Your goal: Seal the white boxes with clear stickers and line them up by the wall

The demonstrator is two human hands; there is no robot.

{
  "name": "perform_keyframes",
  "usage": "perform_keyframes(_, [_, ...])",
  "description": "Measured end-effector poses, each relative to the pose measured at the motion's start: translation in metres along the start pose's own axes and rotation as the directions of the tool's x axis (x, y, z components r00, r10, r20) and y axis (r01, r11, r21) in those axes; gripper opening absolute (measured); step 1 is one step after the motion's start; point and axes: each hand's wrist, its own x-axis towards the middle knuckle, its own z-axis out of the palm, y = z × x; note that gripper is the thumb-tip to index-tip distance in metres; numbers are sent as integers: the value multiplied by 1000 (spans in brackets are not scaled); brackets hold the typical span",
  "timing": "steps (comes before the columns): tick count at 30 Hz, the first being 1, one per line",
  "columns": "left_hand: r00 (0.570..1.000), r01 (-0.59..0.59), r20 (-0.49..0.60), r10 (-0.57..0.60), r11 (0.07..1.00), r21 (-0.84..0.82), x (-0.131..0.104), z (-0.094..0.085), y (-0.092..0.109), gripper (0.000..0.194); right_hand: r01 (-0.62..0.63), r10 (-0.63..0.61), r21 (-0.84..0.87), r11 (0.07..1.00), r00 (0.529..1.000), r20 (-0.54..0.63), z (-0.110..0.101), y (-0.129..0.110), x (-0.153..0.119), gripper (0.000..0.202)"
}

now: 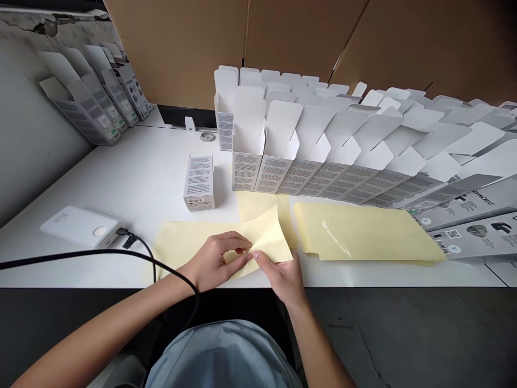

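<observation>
A pale yellow paper sheet (269,229) is raised above the front edge of the table, bent and tilted. My right hand (285,275) grips its right part, thumb on top and the other fingers hidden behind. At the sheet's lower left, my left hand (220,258) pinches with thumb and index finger, close to my right thumb; whether something small is between the fingertips is too fine to see. More yellow sheets (186,237) lie flat under and behind my hands. To the right rests a glossy stack of yellow sheets (367,231).
Rows of open-topped white cartons (278,140) fill the back and right. One closed small box (200,183) stands behind my left hand. A white power bank (81,226) with a black cable (100,251) is at left. More open cartons (92,102) line the left wall; a tape roll (207,137) lies behind.
</observation>
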Motion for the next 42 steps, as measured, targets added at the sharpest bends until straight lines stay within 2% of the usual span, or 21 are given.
perform_keyframes(4, [987, 109, 125, -101, 992, -58, 11, -13, 5, 26, 34, -34, -9, 999, 999, -20, 2, -7, 2, 20])
perform_keyframes(9, [959, 168, 245, -141, 981, -92, 21, -26, 1, 22, 43, -39, -28, 999, 992, 120, -6, -6, 4, 17])
perform_keyframes(11, [956, 183, 254, -148, 975, -122, 23, -28, 0, 21, 44, -42, -13, 999, 991, 130, -8, -5, 5, 16])
perform_keyframes(17, [983, 160, 103, -149, 981, -113, 21, -18, 2, 23, -41, 37, 125, 991, 999, 38, -3, -5, 3, 21])
perform_keyframes(20, [985, 169, 58, -164, 981, -98, 20, -15, -1, 23, -70, 70, 142, 987, 998, 4, 0, -4, 1, 28])
perform_keyframes(23, [976, 215, -3, -217, 968, -127, 21, -20, -8, 25, -82, 98, 163, 983, 991, -92, 1, 0, 0, 34])
perform_keyframes(26, [968, 228, -73, -240, 963, -140, 21, -29, -14, 30, -124, 139, 99, 987, 977, -160, -4, 4, -4, 36])
perform_keyframes(28, [967, 208, -130, -220, 973, -101, 20, -34, -15, 31, -102, 84, -54, 993, 959, -269, -8, 6, -9, 41])
perform_keyframes(30, [965, 147, -221, -143, 989, 3, 17, -37, -15, 28, -29, -88, -251, 967, 893, -442, -11, 6, -16, 49])
perform_keyframes(31, [958, 87, -280, -58, 992, 94, 15, -38, -16, 24, 11, -181, -325, 946, 847, -499, -11, 5, -19, 50])
perform_keyframes(32, [941, 2, -330, 70, 978, 210, 13, -38, -17, 19, 52, -245, -359, 932, 821, -516, -9, 3, -22, 45])
perform_keyframes(33, [911, -97, -347, 221, 935, 342, 10, -39, -19, 12, 85, -255, -342, 936, 834, -490, -7, 0, -23, 36])
perform_keyframes(34, [871, -196, -322, 372, 863, 465, 7, -40, -21, 7, 96, -204, -267, 959, 887, -415, -4, -3, -24, 26])
perform_keyframes(35, [826, -294, -259, 500, 775, 560, 4, -42, -23, 13, 66, -108, -149, 987, 949, -297, 0, -6, -23, 23])
perform_keyframes(36, [790, -376, -177, 587, 691, 617, 0, -44, -24, 23, -5, 2, -20, 1000, 987, -160, 4, -10, -20, 26])
perform_keyframes(37, [771, -433, -95, 629, 629, 646, -3, -47, -25, 33, -96, 99, 96, 991, 995, -32, 8, -14, -16, 30])
perform_keyframes(38, [768, -470, -24, 641, 587, 659, -6, -49, -25, 41, -182, 172, 186, 966, 983, 66, 11, -17, -12, 33])
perform_keyframes(39, [767, -494, 33, 641, 558, 667, -9, -52, -24, 46, -243, 218, 251, 937, 968, 126, 15, -20, -7, 35])
perform_keyframes(42, [759, -534, 139, 636, 485, 692, -16, -60, -18, 52, -291, 249, 331, 898, 954, 166, 24, -26, 6, 38])
